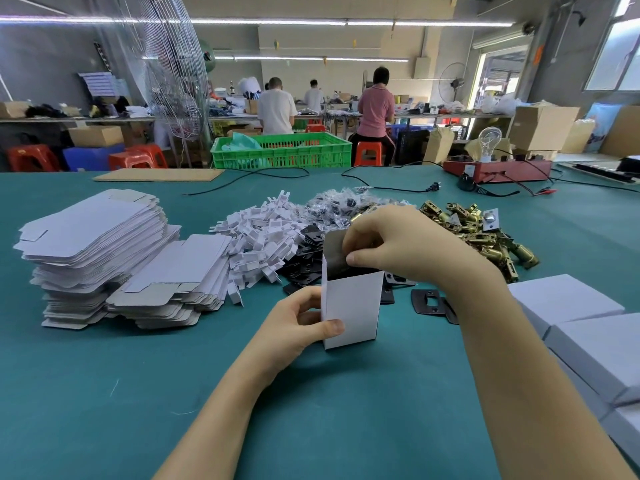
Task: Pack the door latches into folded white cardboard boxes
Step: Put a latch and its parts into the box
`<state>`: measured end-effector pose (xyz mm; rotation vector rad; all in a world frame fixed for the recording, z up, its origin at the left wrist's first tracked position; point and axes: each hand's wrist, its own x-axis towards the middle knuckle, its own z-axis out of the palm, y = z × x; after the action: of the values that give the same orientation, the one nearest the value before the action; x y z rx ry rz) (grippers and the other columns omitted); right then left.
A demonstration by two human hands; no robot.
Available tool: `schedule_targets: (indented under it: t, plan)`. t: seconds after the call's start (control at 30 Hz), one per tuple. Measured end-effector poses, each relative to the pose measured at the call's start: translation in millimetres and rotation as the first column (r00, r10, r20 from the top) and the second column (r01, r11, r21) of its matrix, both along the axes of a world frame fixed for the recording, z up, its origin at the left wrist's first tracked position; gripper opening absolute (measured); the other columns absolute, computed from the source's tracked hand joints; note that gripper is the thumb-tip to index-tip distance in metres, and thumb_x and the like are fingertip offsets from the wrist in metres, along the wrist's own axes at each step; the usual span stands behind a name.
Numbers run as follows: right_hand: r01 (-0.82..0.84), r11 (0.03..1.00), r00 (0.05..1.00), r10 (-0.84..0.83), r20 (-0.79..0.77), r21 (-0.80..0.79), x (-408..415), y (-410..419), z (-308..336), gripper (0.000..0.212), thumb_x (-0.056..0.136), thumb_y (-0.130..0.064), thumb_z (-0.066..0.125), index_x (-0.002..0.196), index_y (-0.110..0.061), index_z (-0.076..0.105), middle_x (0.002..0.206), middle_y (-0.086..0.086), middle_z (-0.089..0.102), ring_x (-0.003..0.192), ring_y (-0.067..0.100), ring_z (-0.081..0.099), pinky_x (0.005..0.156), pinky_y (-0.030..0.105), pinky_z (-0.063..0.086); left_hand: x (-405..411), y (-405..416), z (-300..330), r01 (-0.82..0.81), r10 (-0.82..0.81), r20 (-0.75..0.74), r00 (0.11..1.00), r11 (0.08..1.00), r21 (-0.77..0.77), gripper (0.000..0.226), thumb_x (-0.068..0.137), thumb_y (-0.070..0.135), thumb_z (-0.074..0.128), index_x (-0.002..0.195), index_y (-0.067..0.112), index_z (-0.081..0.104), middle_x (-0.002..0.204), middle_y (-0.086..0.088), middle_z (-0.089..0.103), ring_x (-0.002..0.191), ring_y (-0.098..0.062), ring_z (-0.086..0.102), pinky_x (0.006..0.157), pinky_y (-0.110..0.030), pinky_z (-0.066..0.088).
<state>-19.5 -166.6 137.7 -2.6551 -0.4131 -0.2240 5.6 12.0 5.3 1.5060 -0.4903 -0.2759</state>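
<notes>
left hand point(294, 327) grips the white box point(349, 306) upright on the green table point(138, 375), mouth up for loading. right hand point(391, 244) pinches its top flap aside. brass latches point(485, 233) heaped just behind.

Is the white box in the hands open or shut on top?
Open: the white box stands upright, top flap raised, dark inside showing.
</notes>
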Motion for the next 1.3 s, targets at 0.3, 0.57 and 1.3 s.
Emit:
schedule_targets:
  t: [0.3, 0.57, 1.3]
  plan:
    - [0.062, 0.981, 0.996, -0.072, 0.046, 0.186, -4, -31, 6, 0.005, 0.086, -0.021, 0.068, 0.087, -0.022, 0.072, 0.076, -0.008, 0.071, 0.066, 0.002, 0.063, 0.066, 0.018, 0.049, -2, -1, 1, -0.005, 0.005, 0.01, 1.0, 1.0, 0.004, 0.049, 0.072, 0.013, 0.075, 0.119, 0.019, 0.064, 0.114, 0.004, 0.073, 0.103, -0.016, 0.07, 0.079, -0.019, 0.053]
    - [0.252, 0.867, 0.94, -0.325, 0.105, 0.43, -6, -67, 1, 0.013, 0.09, -0.025, 0.063, 0.08, -0.019, 0.069, 0.069, -0.004, 0.071, 0.051, 0.004, 0.057, 0.058, 0.023, 0.046, -2, -6, -1, -0.021, 0.02, 0.008, 1.0, 0.999, 0.04, 0.042, 0.082, 0.002, 0.075, 0.118, 0.023, 0.067, 0.112, 0.007, 0.074, 0.104, -0.011, 0.069, 0.08, -0.014, 0.051]
    - [0.372, 0.908, 0.919, -0.39, 0.064, 0.195, 111, -11, -75, 0.024, 0.095, -0.011, 0.046, 0.114, -0.006, 0.06, 0.106, 0.014, 0.066, 0.091, 0.029, 0.058, 0.069, 0.031, 0.041, 15, -3, -10, -0.243, 0.242, -0.036, 0.97, 0.97, -0.017, 0.027, 0.082, 0.002, 0.074, 0.102, 0.017, 0.065, 0.091, 0.012, 0.076, 0.084, -0.003, 0.07, 0.067, -0.011, 0.051]
